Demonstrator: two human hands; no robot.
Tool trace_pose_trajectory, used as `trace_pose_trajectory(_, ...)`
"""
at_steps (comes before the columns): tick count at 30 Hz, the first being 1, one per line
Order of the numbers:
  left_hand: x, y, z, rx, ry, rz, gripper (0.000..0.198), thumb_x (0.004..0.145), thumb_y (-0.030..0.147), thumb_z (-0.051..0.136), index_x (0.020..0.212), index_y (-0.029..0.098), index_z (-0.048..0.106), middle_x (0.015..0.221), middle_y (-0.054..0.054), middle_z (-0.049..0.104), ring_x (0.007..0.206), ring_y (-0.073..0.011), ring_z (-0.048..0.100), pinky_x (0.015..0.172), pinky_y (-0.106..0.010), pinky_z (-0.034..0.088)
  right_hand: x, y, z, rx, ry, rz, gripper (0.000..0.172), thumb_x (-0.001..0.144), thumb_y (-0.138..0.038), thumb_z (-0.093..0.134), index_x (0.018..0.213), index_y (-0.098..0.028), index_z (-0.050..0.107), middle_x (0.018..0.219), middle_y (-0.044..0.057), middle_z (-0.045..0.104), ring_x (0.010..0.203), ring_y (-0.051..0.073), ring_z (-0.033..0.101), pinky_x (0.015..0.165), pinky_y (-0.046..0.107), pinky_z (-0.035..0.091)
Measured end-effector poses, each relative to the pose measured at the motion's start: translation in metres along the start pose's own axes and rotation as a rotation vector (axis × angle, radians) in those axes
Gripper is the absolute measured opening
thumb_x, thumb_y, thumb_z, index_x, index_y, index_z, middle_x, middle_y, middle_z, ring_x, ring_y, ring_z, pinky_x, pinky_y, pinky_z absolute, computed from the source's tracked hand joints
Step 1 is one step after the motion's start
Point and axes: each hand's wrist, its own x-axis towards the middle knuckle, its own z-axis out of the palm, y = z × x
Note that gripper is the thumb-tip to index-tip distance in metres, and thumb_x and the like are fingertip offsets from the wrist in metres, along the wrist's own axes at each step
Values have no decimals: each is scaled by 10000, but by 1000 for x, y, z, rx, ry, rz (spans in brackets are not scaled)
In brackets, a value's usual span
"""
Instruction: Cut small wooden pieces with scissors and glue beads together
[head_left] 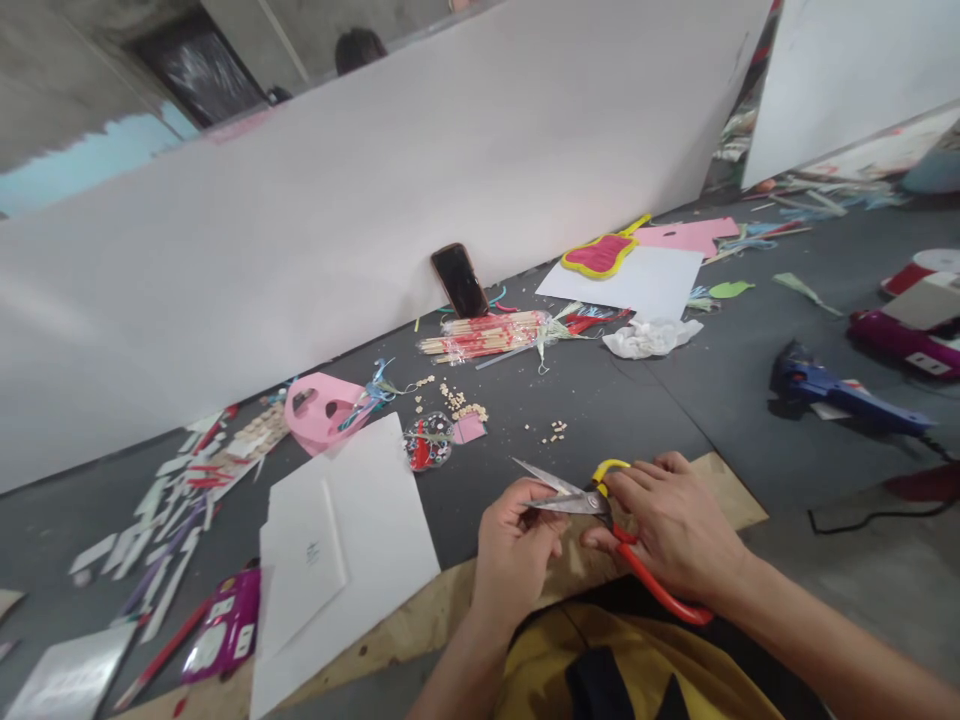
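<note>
Closest to me, my right hand [675, 525] is clenched around the red and yellow handles of one pair of scissors [581, 500], held over a strip of brown cardboard [420, 620]. My left hand [517, 545] pinches its fingers together at the parted blades, on what I cannot tell. Further out on the grey surface [675, 400] lie two overlapping white sheets [352, 530], one pink cut-out [322, 410] and one blue glue gun [840, 392]; farthest, one bundle of sticks [484, 335] lies before one dark phone [459, 280] leaning on a long white board [337, 200].
</note>
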Motion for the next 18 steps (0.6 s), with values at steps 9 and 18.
trace_pose_trajectory(9,1,-5,0,15,93,62,78,754,224,622,729,154,602,702,17,570,467,-46,468,448,-158,378,1,0,2,-45,10,6,348,816,-519,525,866,-175,553,781,73,645,730,232,569,699,360,281)
trace_pose_trajectory(18,0,-2,1,41,106,97,56,752,180,589,714,146,611,752,2,584,449,-39,478,447,-165,384,3,0,1,-35,-98,12,339,741,-417,570,958,-160,535,930,108,634,828,264,546,780,413,283)
